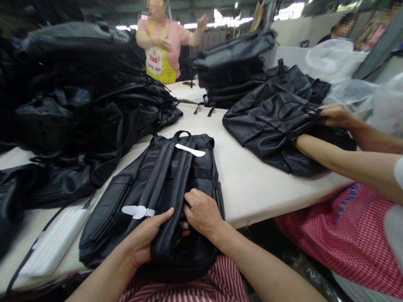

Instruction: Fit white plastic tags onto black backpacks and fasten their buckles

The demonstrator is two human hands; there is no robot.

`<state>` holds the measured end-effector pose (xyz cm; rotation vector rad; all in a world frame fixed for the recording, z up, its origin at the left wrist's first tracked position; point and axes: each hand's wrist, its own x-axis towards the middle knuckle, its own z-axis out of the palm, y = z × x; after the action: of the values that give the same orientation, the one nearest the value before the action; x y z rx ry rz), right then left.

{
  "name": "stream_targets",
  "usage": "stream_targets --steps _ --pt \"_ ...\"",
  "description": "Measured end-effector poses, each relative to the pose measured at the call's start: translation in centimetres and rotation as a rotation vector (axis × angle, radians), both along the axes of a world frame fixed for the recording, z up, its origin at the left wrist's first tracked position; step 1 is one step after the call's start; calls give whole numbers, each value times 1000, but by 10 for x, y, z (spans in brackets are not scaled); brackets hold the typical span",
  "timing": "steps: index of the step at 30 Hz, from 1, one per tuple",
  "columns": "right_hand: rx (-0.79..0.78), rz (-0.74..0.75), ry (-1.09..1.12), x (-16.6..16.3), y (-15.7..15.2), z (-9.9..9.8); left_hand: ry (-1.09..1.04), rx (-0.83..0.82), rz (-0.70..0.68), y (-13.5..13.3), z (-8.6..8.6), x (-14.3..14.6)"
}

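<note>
A black backpack (127,185) lies in front of me at the table edge, its shoulder straps (177,183) facing up. My left hand (145,236) grips the lower part of the right-hand strap, thumb on top and the other fingers partly hidden behind it. My right hand (203,214) is closed at the other edge of that strap, fingers curled in; the fingertips are hidden. One white strip (191,150) lies across the straps near the top handle. Another white piece (138,211) sits across the left strap lower down.
Black bags form a large heap (80,96) on the left; more are stacked (234,64) at the back. A white bundle (55,242) lies left of my backpack on the table (252,189). At right, a co-worker's arms (338,157) reach into a black bag (263,120). Another person (161,42) stands across.
</note>
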<state>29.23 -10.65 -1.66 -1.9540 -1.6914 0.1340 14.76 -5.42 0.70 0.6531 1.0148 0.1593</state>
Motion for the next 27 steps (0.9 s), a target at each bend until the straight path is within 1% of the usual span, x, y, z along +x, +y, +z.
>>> stream_targets --steps 5,11,14,16,18,20,21,24,26,27 --pt "24 -24 8 0 -1 -5 -25 23 -4 -1 0 1" --pt "77 -47 -5 -2 -2 -7 43 105 40 -2 -4 0" --pt "71 -55 13 -2 -2 -6 66 138 56 -3 -5 0" --pt "46 -36 67 2 -1 -4 80 162 76 -3 -6 -1" --pt "25 26 158 10 1 0 78 171 97 -3 -7 -2" --pt "43 60 268 22 3 7 54 157 112 -2 -7 -3" --pt "69 43 321 28 4 10 36 147 122 -2 -7 -4" --pt "146 -88 425 48 6 20 -17 110 146 0 -6 -4" --pt "158 -140 438 56 7 24 -34 87 159 1 -5 -4" --pt "150 -138 427 57 7 24 -40 76 163 1 -4 -3"
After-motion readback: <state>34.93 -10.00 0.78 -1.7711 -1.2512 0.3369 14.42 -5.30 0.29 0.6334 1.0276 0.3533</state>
